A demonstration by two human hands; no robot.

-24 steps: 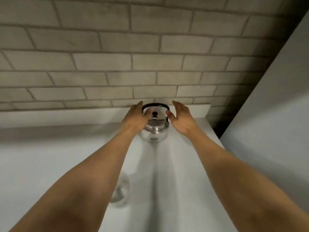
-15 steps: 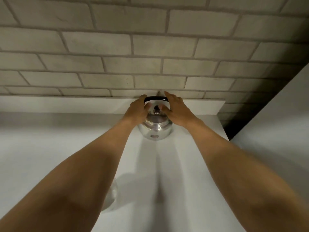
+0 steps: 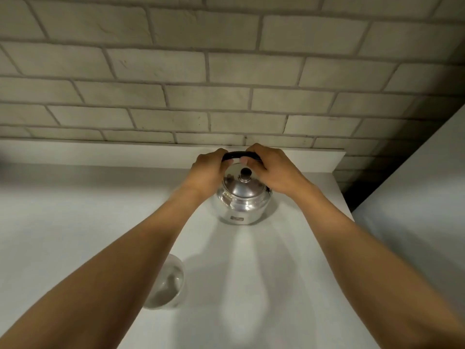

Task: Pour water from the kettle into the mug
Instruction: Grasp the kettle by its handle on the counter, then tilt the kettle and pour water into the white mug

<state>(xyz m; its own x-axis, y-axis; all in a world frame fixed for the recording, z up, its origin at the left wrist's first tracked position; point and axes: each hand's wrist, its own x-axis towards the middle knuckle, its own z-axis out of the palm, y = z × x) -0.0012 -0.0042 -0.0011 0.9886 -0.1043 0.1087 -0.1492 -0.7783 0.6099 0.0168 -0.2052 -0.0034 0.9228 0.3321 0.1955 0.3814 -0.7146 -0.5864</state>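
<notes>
At the lower left of centre, a clear mug (image 3: 169,285) stands on the white counter (image 3: 63,235), partly hidden by the left forearm. Farther back, at the middle of the frame, the shiny kettle (image 3: 242,200) sits on the counter. The left hand (image 3: 210,170) and the right hand (image 3: 273,170) both grasp its black handle (image 3: 240,155) just before the brick wall (image 3: 226,71).

Polished, mirror-bright metal kettle (image 3: 242,202) with matt black handle (image 3: 240,155) is gleaming on a smooth matt white table (image 3: 75,222); rough painted brick wall (image 3: 201,71) behind.
</notes>
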